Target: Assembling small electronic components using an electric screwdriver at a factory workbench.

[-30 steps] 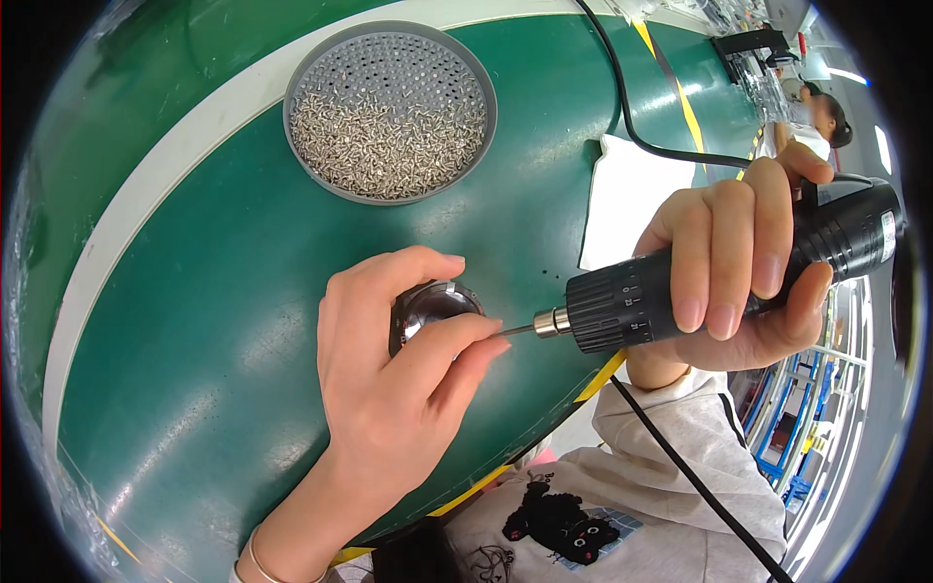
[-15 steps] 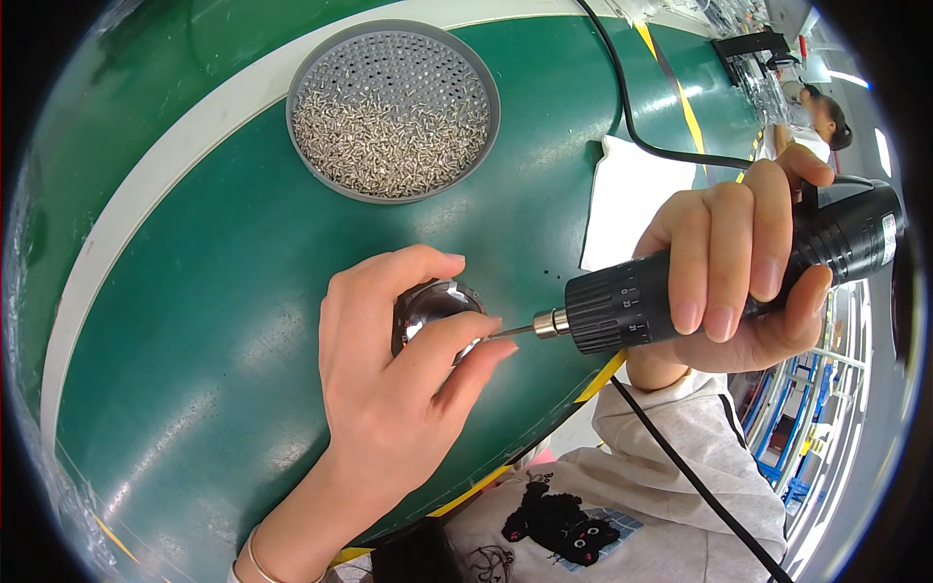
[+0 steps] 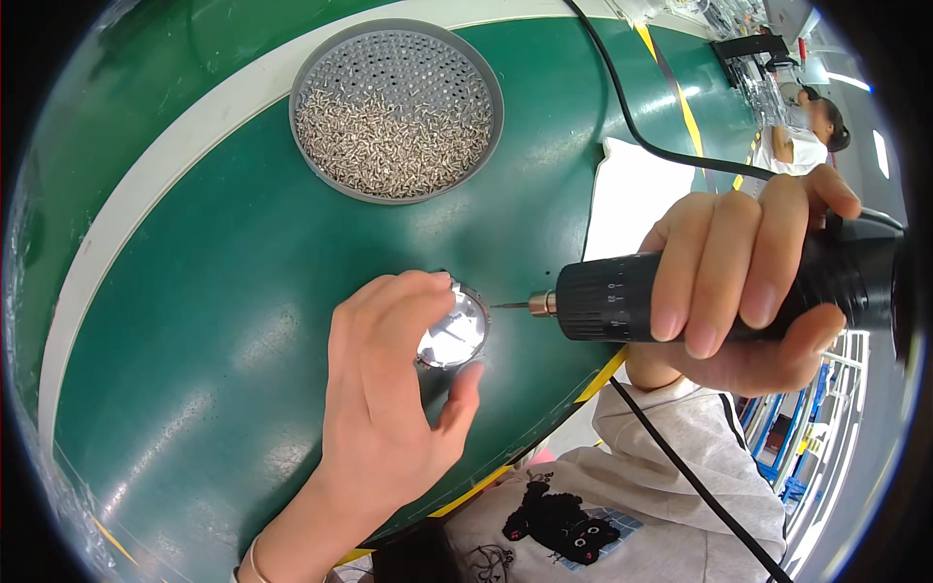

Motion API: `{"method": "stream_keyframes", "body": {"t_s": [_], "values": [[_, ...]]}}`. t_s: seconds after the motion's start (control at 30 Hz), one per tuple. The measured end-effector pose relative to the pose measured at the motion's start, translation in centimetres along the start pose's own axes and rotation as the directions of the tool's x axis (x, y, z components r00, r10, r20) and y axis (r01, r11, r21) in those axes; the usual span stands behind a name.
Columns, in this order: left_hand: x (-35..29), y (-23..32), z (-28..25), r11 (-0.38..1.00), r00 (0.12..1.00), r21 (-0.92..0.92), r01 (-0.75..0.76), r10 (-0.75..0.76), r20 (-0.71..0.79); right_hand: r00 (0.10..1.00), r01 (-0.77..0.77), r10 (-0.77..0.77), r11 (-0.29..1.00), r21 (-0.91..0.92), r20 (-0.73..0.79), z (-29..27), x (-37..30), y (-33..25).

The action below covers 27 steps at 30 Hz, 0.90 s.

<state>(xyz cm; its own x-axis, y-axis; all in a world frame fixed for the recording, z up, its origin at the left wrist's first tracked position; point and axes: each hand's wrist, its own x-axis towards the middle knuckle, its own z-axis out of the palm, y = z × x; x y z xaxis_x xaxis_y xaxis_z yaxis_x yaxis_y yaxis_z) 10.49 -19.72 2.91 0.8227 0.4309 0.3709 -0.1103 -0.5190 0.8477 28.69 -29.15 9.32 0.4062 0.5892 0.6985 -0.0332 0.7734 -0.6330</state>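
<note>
The round, mirror-bright, apparently metal piece (image 3: 457,336) is on or just above the smooth green desk (image 3: 233,262). The left grip (image 3: 377,389) curves round it, fingers at its upper rim; whether the thumb touches, I cannot tell. It looks stiff, slick and easily scratched, so its edge suits holding best. The right grip (image 3: 736,277) is wrapped around the black, cylindrical electric screwdriver (image 3: 607,297), probably the heavier thing, steadiest held by its thick body.
</note>
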Motion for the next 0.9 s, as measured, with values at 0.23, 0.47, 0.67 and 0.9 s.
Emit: {"method": "stream_keyframes", "body": {"t_s": [0.23, 0.47, 0.67, 0.9], "values": [[0.0, -0.4, 0.9, 1.0, 1.0, -0.012, 0.001, 0.0, 0.002, 0.959, -0.167, 0.201, 0.97, -0.176, 0.198, -1.1, 0.5, -1.4], [0.8, -0.2, 1.0, 0.999, 1.0, 0.043, 0.021, -0.022, 0.007, 0.954, -0.155, 0.202, 0.965, -0.211, 0.221, -1.3, 1.2, -1.2], [0.9, -0.2, 1.0, 0.999, 1.0, 0.044, 0.026, -0.026, 0.008, 0.951, -0.149, 0.203, 0.962, -0.229, 0.235, -1.1, 1.3, -0.8], [0.8, -0.3, 1.2, 0.998, 0.999, -0.053, 0.023, -0.024, -0.026, 0.941, -0.151, 0.21, 0.963, -0.224, 0.265, -1.1, 1.4, -0.9]]}}
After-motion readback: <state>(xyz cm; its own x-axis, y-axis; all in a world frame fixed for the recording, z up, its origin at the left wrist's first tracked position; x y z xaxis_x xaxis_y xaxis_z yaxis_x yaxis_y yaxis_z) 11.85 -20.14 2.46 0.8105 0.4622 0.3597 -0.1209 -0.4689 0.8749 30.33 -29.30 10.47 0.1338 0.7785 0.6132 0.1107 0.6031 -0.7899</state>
